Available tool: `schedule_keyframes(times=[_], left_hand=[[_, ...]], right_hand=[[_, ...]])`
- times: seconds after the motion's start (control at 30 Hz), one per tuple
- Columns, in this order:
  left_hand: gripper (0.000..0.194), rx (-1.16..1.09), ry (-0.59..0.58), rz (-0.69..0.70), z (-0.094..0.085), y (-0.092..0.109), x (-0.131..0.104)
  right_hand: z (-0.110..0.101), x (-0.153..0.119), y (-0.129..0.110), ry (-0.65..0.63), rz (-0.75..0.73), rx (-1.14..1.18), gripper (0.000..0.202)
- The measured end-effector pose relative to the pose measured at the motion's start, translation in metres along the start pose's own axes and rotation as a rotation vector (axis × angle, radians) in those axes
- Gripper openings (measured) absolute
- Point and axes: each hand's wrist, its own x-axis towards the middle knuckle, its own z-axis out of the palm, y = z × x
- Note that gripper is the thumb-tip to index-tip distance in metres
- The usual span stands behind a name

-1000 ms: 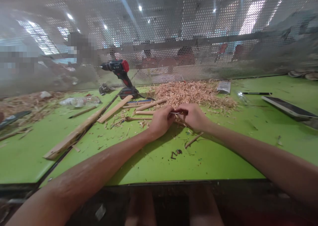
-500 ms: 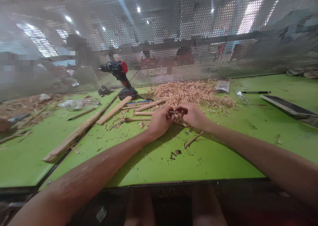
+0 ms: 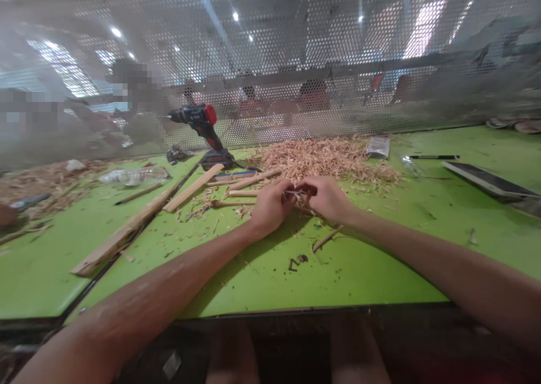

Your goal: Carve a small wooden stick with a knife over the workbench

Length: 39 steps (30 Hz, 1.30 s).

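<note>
My left hand [image 3: 273, 205] and my right hand [image 3: 328, 198] meet over the green table [image 3: 313, 288], fingers pinched. Between the fingertips of both runs a small, thin, pale strip [image 3: 295, 192]; its exact kind is too small to make out. Beyond the hands lies a heap of wood shavings [image 3: 325, 157]. Close to my left hand are thin wooden sticks [image 3: 243, 193], partly covered by it. A short stick [image 3: 326, 240] rests below my right wrist, and small dark bits [image 3: 298, 262] are scattered nearer the edge.
A cordless drill [image 3: 207, 130] stands at the back. Left of it lie a long wooden strip [image 3: 122, 233], a flat slat [image 3: 194, 187] and a plastic bottle [image 3: 134, 175]. At right are a tablet [image 3: 490, 179], a black pen [image 3: 434, 157] and a small packet [image 3: 378, 147]. Perforated mesh rises behind.
Both hands stay in nearly the same place, still pinching the thin strip. The strip's angle has shifted very slightly; the things on the table have not moved.
</note>
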Motion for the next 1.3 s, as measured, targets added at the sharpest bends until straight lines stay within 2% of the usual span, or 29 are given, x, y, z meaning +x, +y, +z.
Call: schedule_keyframes(times=[0.27, 0.53, 0.87, 1.13, 1.3], left_hand=[[0.012, 0.012, 0.02, -0.028, 0.002, 0.0, 0.0], [0.015, -0.009, -0.001, -0.021, 0.001, 0.0, 0.0], [0.014, 0.002, 0.004, -0.031, -0.001, 0.003, 0.001], [0.016, 0.041, 0.003, -0.115, 0.0, 0.008, 0.003], [0.013, 0.036, 0.023, -0.109, 0.001, 0.004, 0.003]], right_hand=[[0.003, 0.001, 0.007, 0.02, -0.019, -0.006, 0.016], [-0.001, 0.001, -0.003, 0.011, 0.023, -0.047, 0.016], [0.002, 0.001, 0.004, 0.015, 0.021, -0.008, 0.018], [-0.004, 0.004, 0.0, 0.024, 0.093, 0.031, 0.014], [-0.008, 0.004, -0.005, 0.05, 0.143, 0.035, 0.014]])
